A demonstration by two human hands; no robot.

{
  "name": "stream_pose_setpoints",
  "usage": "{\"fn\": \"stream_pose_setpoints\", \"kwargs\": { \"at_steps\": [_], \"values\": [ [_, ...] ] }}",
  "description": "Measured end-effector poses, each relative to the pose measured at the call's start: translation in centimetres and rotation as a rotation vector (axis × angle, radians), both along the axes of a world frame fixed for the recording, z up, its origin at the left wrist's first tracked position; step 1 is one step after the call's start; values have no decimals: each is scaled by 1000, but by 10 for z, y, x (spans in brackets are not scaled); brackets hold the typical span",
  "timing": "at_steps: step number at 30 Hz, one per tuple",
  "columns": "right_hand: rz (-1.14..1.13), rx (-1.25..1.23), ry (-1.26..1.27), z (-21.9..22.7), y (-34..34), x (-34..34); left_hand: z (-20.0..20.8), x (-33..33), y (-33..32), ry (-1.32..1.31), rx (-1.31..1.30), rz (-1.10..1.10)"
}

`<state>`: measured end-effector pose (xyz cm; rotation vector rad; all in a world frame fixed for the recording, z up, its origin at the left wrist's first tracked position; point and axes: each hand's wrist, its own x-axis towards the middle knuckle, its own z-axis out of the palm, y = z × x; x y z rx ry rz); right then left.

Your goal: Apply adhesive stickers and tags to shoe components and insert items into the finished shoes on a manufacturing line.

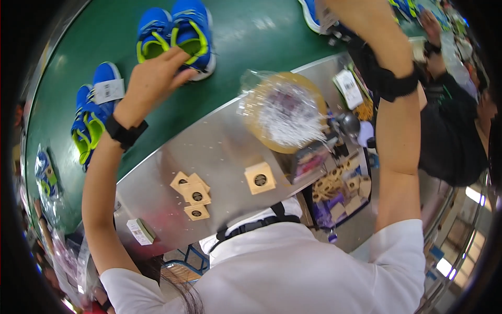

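Your left hand [151, 78] reaches out over the green belt [251, 36], fingers loosely spread and empty, fingertips touching the near side of a blue shoe pair [178, 34] with yellow-green trim. The pair stands just beyond your fingers, toes pointing away from you. Further to the left of that hand, a second blue pair [94, 112] lies on the belt with a white tag on it.

Your right hand [334, 8] is raised at the top edge and mostly out of the picture, so you cannot tell whether it is open or closed. Just beside it another blue shoe [311, 13] shows at the edge.

Between your arms, nearer to you, the metal bench [209, 146] carries a crumpled clear bag over a brown disc [282, 112], a single card square [260, 178] and a small heap of card squares [192, 194]. Further right of your right arm another person's arm [434, 36] reaches toward the belt.
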<state>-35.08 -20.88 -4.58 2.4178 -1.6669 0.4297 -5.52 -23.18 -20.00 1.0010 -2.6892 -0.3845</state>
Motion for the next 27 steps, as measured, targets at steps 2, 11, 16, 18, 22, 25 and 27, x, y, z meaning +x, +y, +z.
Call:
{"fn": "stream_pose_setpoints", "kwargs": {
  "at_steps": [2,11,16,18,22,25,27],
  "values": [
    [2,245,112,-38,-26,19,6,10,2,81,-106,-34],
    [227,616,-14,-122,-95,79,13,13,-130,231,482,57],
    [147,499,-160,-152,-114,90,28,-18,-155,-76,782,-59],
    [101,526,-149,-162,-116,114,16,5,-159,-90,818,-65],
    [145,508,-182,-156,-98,119,14,3,-129,71,710,71],
    [146,591,-290,-143,-94,117,12,9,-115,220,671,167],
    [155,600,-353,-144,-99,118,15,8,-108,275,664,257]
  ]
}}
